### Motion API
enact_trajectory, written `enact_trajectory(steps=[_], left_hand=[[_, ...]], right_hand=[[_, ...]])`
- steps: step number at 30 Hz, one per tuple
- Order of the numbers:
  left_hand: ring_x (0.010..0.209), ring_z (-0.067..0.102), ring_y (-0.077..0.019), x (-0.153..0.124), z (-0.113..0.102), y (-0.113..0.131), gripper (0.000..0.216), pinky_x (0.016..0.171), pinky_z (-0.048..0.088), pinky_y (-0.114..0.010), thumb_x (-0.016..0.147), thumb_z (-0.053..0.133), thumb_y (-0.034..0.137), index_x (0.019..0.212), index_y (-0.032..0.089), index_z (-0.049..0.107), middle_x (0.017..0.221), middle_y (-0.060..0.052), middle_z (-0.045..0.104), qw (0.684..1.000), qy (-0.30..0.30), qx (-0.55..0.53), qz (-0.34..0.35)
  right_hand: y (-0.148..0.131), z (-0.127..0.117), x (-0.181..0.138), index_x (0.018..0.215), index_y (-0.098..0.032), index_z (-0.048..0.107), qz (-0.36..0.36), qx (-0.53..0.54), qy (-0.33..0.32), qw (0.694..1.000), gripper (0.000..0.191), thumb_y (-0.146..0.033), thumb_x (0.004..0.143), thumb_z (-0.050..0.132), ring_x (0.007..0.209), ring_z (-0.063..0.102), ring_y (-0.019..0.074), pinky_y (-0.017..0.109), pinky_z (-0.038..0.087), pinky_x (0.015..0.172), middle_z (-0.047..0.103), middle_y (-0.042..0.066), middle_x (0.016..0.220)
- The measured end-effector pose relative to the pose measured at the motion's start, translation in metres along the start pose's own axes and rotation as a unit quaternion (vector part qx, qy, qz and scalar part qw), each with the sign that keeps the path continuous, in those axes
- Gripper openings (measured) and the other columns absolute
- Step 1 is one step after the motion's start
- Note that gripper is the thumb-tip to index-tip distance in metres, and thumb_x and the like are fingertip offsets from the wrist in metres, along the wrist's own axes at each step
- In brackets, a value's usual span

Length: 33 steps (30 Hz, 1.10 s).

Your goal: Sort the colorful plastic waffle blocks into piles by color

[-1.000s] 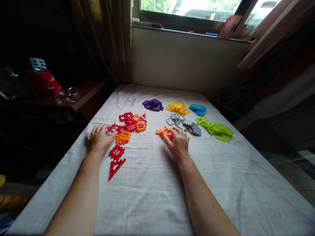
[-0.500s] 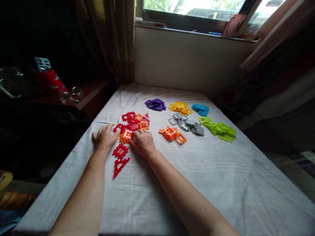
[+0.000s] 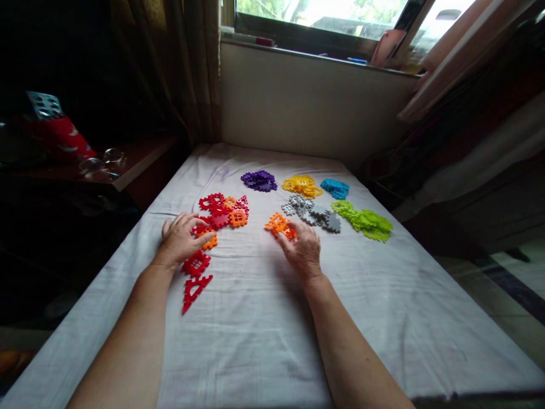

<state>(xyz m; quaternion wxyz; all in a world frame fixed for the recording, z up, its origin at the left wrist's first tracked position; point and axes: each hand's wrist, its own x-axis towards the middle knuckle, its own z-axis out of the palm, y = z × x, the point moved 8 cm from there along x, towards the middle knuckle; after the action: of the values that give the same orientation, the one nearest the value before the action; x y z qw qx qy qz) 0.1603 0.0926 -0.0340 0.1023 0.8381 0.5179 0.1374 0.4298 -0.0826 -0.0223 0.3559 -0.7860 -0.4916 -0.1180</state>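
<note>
My left hand point(image 3: 179, 240) rests over the near part of a red pile of interlocking plastic tiles point(image 3: 218, 220). Its fingers are stretched out and the thumb lies apart, on or just above an orange tile point(image 3: 209, 241). My right hand point(image 3: 303, 247) is at the orange pile point(image 3: 279, 224), thumb and fingers closed round an orange tile that they partly hide. More orange tiles lie among the red ones, such as a window-patterned square point(image 3: 238, 218). Nearest me are a red square tile point(image 3: 196, 263) and a red triangle tile point(image 3: 196, 291).
Further piles sorted by colour lie on the white-covered table point(image 3: 247, 341): purple point(image 3: 259, 180), yellow point(image 3: 302, 185), blue point(image 3: 335, 188), grey point(image 3: 315, 213) and lime green point(image 3: 365, 221). Eyeglasses point(image 3: 102, 163) sit on a dark side cabinet at left. A wall and window stand behind.
My right hand has moved right, from the red pile to the orange pile, with an orange tile. My left thumb has come over the orange tile that stayed behind. The camera view has shifted slightly.
</note>
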Motion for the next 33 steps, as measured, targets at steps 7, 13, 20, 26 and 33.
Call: enact_trajectory(steps=[7,13,20,26,33], left_hand=[[0.15,0.022,-0.038,-0.009,0.011,0.006,0.056,0.12,0.01,-0.062,0.073,0.066,0.059,0.122,0.031,0.066,0.157,-0.007,0.042,0.994,-0.088,0.061,0.007],[0.15,0.023,-0.0374,-0.009,0.01,0.005,0.049,0.119,0.012,-0.062,0.073,0.066,0.054,0.116,0.031,0.067,0.156,-0.006,0.043,0.995,-0.08,0.063,0.014],[0.149,0.026,-0.0369,-0.009,0.012,0.027,0.052,0.12,0.016,-0.06,0.072,0.069,0.053,0.115,0.026,0.064,0.154,-0.011,0.045,0.996,-0.055,0.006,0.063],[0.15,0.025,-0.0345,-0.028,0.026,0.09,0.052,0.121,0.014,-0.061,0.073,0.073,0.051,0.116,0.025,0.06,0.156,-0.013,0.043,0.976,-0.021,-0.068,0.205],[0.152,0.023,-0.0331,-0.037,0.036,0.104,0.069,0.121,0.015,-0.06,0.077,0.07,0.052,0.139,0.028,0.05,0.159,-0.013,0.038,0.966,-0.023,-0.074,0.247]], right_hand=[[0.065,-0.012,-0.003,0.095,-0.02,0.067,0.109,-0.039,-0.002,0.993,0.022,-0.039,0.085,0.06,0.086,0.062,0.0301,0.044,0.044,0.077,0.071,0.012,0.094],[0.062,-0.013,-0.005,0.103,-0.019,0.069,0.115,-0.055,0.02,0.992,0.026,-0.036,0.085,0.061,0.097,0.06,0.0336,0.046,0.044,0.081,0.069,0.016,0.104],[0.004,-0.009,-0.006,0.098,-0.02,0.07,-0.025,0.053,0.023,0.998,0.023,-0.028,0.088,0.052,0.097,0.064,0.0255,0.04,0.048,0.092,0.073,0.011,0.102],[-0.036,0.032,-0.022,0.107,-0.023,0.069,0.036,0.224,-0.133,0.965,0.027,-0.037,0.088,0.056,0.07,0.069,0.0161,0.029,0.054,0.071,0.077,0.004,0.089],[-0.028,0.041,-0.019,0.104,-0.022,0.067,0.078,0.3,-0.137,0.941,0.027,-0.034,0.082,0.058,0.065,0.066,0.0149,0.027,0.054,0.067,0.073,-0.001,0.075]])
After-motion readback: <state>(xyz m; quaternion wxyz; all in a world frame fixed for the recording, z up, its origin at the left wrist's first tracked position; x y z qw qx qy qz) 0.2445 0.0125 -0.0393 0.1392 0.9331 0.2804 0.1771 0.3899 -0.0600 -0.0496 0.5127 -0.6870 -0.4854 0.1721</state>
